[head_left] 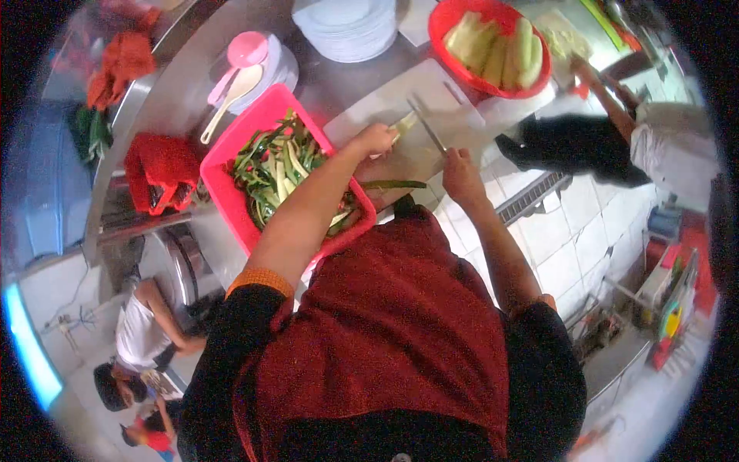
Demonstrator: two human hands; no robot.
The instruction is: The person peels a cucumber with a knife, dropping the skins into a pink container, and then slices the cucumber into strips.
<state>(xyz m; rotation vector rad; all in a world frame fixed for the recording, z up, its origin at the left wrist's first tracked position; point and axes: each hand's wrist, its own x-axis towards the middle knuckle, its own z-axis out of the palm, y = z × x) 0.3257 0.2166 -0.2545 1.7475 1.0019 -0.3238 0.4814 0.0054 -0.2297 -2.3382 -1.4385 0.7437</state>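
My right hand (pixel 462 175) is wrapped round the handle of a knife (pixel 429 127), its blade slanting over a white cutting board (pixel 454 115). On the board's left side, my left hand (pixel 375 141) grips a pale piece of vegetable (pixel 402 128), close to the blade. A dark green strip of peel (pixel 394 184) lies near the board's front edge. Left of the board stands a pink-red plastic tub (pixel 225 150) holding green and whitish peelings (pixel 285 165); my left forearm passes over it.
Behind the board, a red basket (pixel 437 35) holds long peeled pale-green vegetables (pixel 500 54). Stacked white plates (pixel 346 31) stand at the back, beside bowls with a pink ladle (pixel 248 48) and a pale rice paddle (pixel 235 96). One person (pixel 654 135) works at right; others are at lower left.
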